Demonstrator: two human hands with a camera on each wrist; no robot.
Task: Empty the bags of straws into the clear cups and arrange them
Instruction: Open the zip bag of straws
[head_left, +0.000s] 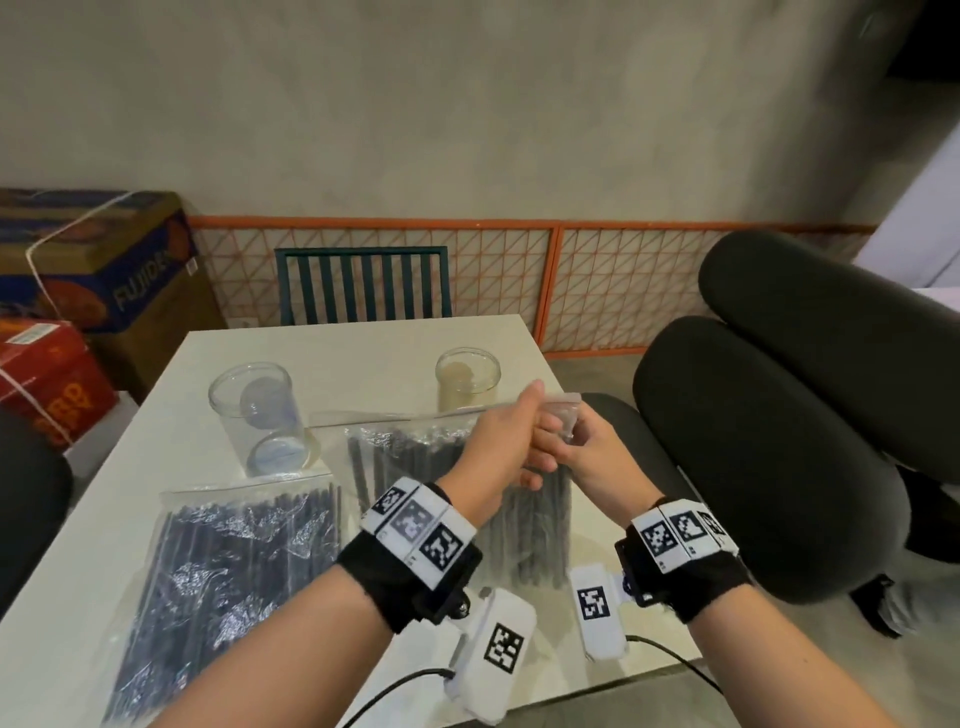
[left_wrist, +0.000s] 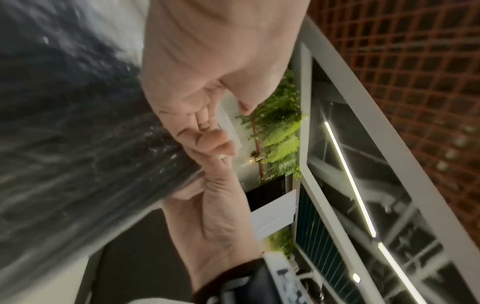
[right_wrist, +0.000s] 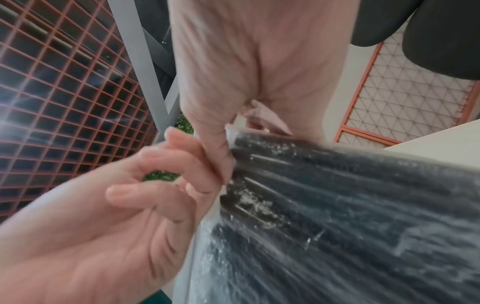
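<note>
- White table (head_left: 156, 519), concrete wall behind.
- Left hand (head_left: 498, 441) and right hand (head_left: 587, 447) pinch the straw bag (head_left: 524, 525) at its top corner.
- Judged step: opening; next, pull the seal apart, towards the clear cup (head_left: 467, 384) beyond the grip.

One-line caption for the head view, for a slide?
Both hands, left hand and right hand, pinch the top of a straw bag; two clear cups stand empty.

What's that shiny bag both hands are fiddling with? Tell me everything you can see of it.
The held bag is clear, crinkly plastic packed with dark straws lying side by side. It is raised at its top corner, its lower part toward the white table. The left hand and right hand both pinch that top edge close together, apparently to open it. It looks still full. Whether it is already open cannot be told.
</note>
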